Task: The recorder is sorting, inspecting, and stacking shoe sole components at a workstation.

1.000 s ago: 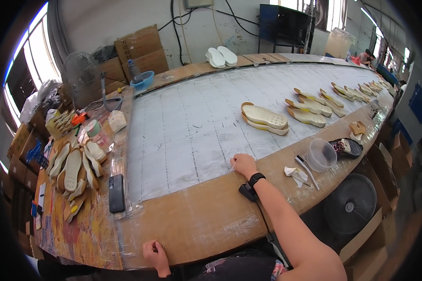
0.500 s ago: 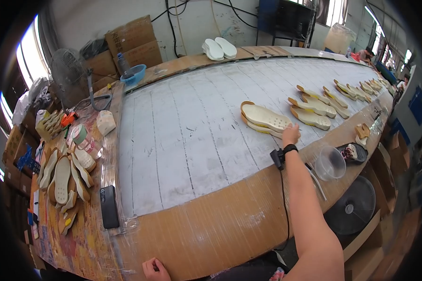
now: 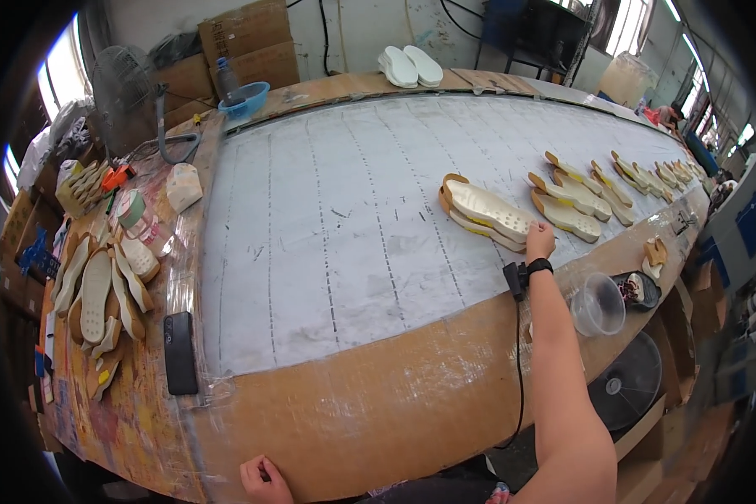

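Note:
My right hand (image 3: 540,241), with a black strap on its wrist, pinches the near end of a cream shoe sole (image 3: 491,208). That sole has a tan rim at its far end and small holes toward the near end. Another sole (image 3: 489,234) shows partly from beneath it, with yellow along its side. Both are on the white, dash-lined sheet (image 3: 353,227). My left hand (image 3: 263,480) rests with curled fingers at the table's near edge, nothing visible in it. Several more soles (image 3: 565,215) lie in groups to the right of my right hand.
A black cable runs down from a small black device (image 3: 516,280) by my right wrist. A clear plastic tub (image 3: 599,304) sits near the right edge. At left are a phone (image 3: 180,353), a pile of soles (image 3: 97,294) and a fan (image 3: 122,92). White soles (image 3: 410,66) stand at the back.
The whole view has shifted slightly. My right hand keeps its grip on the near end of the sole, whose upper face now looks shinier. My left hand stays at the near edge.

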Tool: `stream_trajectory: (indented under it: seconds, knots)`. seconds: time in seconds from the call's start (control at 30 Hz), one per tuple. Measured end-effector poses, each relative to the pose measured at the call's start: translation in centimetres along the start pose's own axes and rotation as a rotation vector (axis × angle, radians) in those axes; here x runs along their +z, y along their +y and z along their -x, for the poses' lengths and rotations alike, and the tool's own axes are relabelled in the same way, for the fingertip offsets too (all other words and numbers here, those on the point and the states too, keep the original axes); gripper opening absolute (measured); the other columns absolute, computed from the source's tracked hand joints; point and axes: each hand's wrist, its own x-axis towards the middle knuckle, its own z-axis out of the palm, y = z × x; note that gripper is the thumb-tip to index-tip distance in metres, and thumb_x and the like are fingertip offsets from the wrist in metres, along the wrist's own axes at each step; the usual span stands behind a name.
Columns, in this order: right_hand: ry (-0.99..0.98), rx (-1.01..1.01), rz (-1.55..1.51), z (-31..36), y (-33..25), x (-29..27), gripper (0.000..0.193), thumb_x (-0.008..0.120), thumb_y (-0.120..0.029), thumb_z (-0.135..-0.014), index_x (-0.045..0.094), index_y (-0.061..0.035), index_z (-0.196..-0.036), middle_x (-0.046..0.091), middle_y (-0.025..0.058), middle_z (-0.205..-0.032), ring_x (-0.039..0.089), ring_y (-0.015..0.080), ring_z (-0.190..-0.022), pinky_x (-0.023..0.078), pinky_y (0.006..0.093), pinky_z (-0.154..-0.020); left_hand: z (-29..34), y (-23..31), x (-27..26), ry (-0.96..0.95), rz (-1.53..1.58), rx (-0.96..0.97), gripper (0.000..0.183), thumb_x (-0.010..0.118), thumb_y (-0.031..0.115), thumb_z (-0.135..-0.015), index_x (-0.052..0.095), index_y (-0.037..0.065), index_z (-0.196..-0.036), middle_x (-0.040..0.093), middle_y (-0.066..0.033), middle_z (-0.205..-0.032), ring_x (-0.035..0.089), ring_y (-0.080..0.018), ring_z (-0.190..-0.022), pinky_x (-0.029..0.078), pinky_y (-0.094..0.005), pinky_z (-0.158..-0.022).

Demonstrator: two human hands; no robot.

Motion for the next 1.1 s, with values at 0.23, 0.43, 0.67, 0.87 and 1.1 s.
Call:
stream_trajectory:
  seconds: [0.23,0.43,0.67,0.87,1.1]
  knots:
    - [-0.407,0.205,-0.481,-2.9,3.1,3.9,0.047,0.057,-0.014,-0.070,0.042,-0.0048,-0.114,0.048,0.0192,-0.109,0.049,0.0311,-0.099,0.044,0.0458,-0.074,0.1,-1.4,2.8,0.033,0.120,0.047,0.002,0.054,0.001,-0.077,0.053,-0.001,-0.076,0.044,-0.0069,-0.069,0.043,-0.0181,-0.057,0.036,-0.0281,-0.052]
    - [-1.075,0.580,-0.718,9.1,-6.4,-0.9,0.031,0.053,-0.011,-0.080,0.047,-0.0036,-0.109,0.048,0.0121,-0.110,0.045,0.0270,-0.098,0.043,0.0495,-0.073,-0.2,0.3,0.5,0.016,0.152,0.017,0.005,0.057,0.000,-0.073,0.056,-0.001,-0.078,0.048,-0.0097,-0.070,0.050,-0.0222,-0.062,0.040,-0.0301,-0.054]
    - [-1.547,0.796,-1.125,26.0,-9.6,-10.3,0.040,0.046,-0.017,-0.082,0.043,-0.0048,-0.119,0.046,0.0130,-0.119,0.048,0.0295,-0.104,0.041,0.0507,-0.080,-3.9,8.7,-1.1,-0.481,0.914,0.048,0.034,0.053,0.005,-0.082,0.049,0.000,-0.115,0.054,-0.0106,-0.108,0.053,-0.0163,-0.093,0.043,-0.0254,-0.078]
    - [-1.891,0.616,-1.086,33.2,-10.3,-15.9,0.064,0.061,-0.019,-0.075,0.031,-0.0054,-0.130,0.045,0.0076,-0.122,0.047,0.0233,-0.106,0.041,0.0417,-0.085,-7.0,13.2,-1.7,-0.277,1.429,0.028,0.043,0.044,0.009,-0.090,0.033,-0.002,-0.130,0.044,-0.0100,-0.126,0.047,-0.0155,-0.109,0.041,-0.0293,-0.088]
    - [-1.840,0.589,-0.980,35.3,-9.3,-18.0,0.065,0.063,-0.014,-0.074,0.031,-0.0011,-0.129,0.046,0.0103,-0.122,0.047,0.0210,-0.110,0.038,0.0341,-0.092,-5.7,11.5,-4.4,-0.221,1.275,0.018,0.034,0.052,0.003,-0.085,0.047,-0.006,-0.118,0.059,-0.0123,-0.103,0.056,-0.0115,-0.088,0.047,-0.0228,-0.076]
